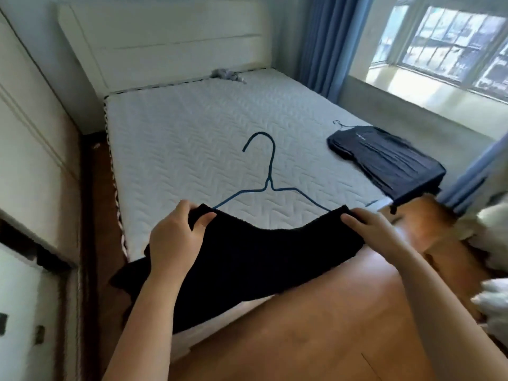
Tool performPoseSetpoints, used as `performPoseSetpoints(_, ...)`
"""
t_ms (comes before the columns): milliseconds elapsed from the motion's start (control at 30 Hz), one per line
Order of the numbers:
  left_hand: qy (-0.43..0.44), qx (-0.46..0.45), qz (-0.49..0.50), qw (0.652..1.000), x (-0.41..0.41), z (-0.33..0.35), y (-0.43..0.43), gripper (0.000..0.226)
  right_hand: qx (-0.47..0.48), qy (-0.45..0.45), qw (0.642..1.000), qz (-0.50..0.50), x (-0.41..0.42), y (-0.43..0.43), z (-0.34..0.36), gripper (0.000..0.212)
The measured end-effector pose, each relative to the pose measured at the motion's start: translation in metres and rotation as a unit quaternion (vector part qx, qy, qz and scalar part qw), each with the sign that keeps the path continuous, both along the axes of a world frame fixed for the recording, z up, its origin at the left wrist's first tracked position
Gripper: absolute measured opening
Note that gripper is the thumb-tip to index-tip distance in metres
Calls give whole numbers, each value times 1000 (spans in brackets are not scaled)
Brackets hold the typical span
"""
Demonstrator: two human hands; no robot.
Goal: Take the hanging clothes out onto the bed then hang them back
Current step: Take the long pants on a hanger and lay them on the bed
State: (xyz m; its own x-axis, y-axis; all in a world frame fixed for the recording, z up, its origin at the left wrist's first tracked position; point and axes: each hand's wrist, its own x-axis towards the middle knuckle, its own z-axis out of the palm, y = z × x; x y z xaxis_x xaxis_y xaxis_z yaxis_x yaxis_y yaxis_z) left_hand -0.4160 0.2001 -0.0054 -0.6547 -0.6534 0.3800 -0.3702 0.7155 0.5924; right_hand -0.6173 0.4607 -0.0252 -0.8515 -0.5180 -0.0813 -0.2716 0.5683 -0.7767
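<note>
Now | blue hanger [270, 185] hook toward headboard [170, 42] | both hands grip black garment [247, 259]

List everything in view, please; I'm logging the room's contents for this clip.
mattress: one, white quilted, centre of room
headboard: one, cream, far end of bed
blue hanger: one, wire, on mattress, lower ends under the black garment
black garment: one, over the bed's near edge
dark navy garment: one, on its hanger, mattress right side
grey bundle: one, by headboard, unclear
curtains: blue, beside window
window: one, right
left hand: grips garment's left corner
right hand: grips right corner
</note>
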Motion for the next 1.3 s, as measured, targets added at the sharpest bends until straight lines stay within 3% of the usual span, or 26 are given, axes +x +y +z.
performPoseSetpoints(167, -8, 6, -113, 994, -94, -3, 123, 34, -2, -13, 994, -104, -19, 168, -16, 16)
performPoseSetpoints(300, -36, 28, -213, 976, -158, -11, 228, 34, -40, -17, 970, -238, -22, 285, -12, 20)
performPoseSetpoints(367, -47, 48, -252, 965, -183, -14, 267, 33, -62, -8, 952, -300, -23, 326, -12, 37)
performPoseSetpoints(467, -70, 72, -286, 953, -215, -18, 303, 33, -86, -24, 935, -344, -31, 365, -16, 14)
performPoseSetpoints(533, -77, 90, -303, 946, -235, -22, 317, 31, -69, -15, 929, -364, -43, 382, -21, 14)
performPoseSetpoints(900, -127, 209, -309, 919, -399, -58, 307, 18, -26, -15, 922, -387, -197, 379, -37, 14)
performPoseSetpoints(1300, -109, 219, -166, 955, -538, -51, 222, 14, 20, 10, 977, -212, -433, 281, -32, 6)
